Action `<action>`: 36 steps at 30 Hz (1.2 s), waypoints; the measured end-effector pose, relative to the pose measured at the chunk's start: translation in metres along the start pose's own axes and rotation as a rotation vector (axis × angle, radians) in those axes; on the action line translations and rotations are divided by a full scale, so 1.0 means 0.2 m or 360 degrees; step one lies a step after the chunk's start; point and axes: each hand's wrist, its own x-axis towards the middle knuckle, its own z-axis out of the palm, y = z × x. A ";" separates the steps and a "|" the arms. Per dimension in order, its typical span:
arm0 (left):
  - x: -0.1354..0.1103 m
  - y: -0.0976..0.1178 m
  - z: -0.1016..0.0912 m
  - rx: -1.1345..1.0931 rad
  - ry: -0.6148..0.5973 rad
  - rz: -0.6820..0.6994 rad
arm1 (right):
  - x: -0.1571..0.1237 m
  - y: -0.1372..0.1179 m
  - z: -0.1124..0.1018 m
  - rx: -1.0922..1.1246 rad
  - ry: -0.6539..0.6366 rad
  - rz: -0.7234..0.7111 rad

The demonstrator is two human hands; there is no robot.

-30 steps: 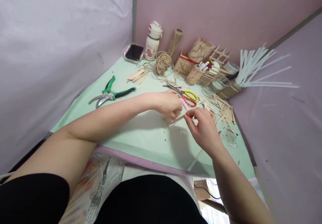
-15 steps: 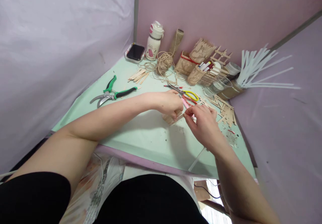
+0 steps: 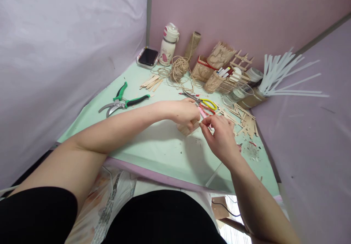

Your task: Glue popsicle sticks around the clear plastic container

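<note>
In the head view my left hand [image 3: 184, 112] is closed on a small piece made of pale wooden craft sticks [image 3: 184, 129], held low over the table. Its fingers hide much of the piece. Close beside it, my right hand [image 3: 219, 132] pinches thumb and forefinger together near the piece's right end. What lies in that pinch is too small to make out. Beyond the hands are yellow-handled scissors [image 3: 208, 104] and a red-handled tool [image 3: 207, 109]. A pink object [image 3: 202, 113] shows partly between the hands.
Green-handled pruning shears [image 3: 120, 101] lie open at left. A twine ball [image 3: 179, 69], a bottle [image 3: 168, 46] and a phone [image 3: 148, 57] stand behind. Loose craft sticks [image 3: 248, 123] lie at right, near a box of white glue sticks [image 3: 282, 75]. One white stick [image 3: 214, 174] rests near the front edge.
My right hand has shifted slightly left, its fingertips closer to the wooden piece. My left hand stays almost still, holding the piece.
</note>
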 end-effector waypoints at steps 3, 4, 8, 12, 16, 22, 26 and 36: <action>0.00 0.00 0.01 0.0027 0.0005 -0.0009 | -0.02 0.00 0.02 0.0015 0.0066 0.0001; 0.00 0.00 0.00 0.0036 0.0001 -0.0014 | -0.02 0.00 0.02 0.0021 0.0080 -0.0004; 0.00 0.02 -0.01 0.0049 -0.0016 -0.0023 | -0.03 0.01 0.03 0.0043 0.0121 -0.0015; -0.01 0.02 -0.01 -0.0022 0.0016 -0.0004 | -0.04 0.01 0.04 0.0061 0.0159 0.0007; 0.00 0.02 -0.01 -0.0037 -0.0007 0.0012 | -0.04 0.01 0.05 0.0113 0.0178 -0.0003; 0.00 0.03 -0.01 -0.0056 -0.0021 -0.0016 | -0.05 0.02 0.06 0.0121 0.0198 -0.0016; 0.00 0.04 -0.02 -0.0021 -0.0032 -0.0006 | -0.05 0.02 0.06 0.0131 0.0211 -0.0006; -0.01 0.04 -0.01 -0.0068 -0.0059 -0.0038 | -0.08 0.00 0.02 0.0215 0.0200 0.0017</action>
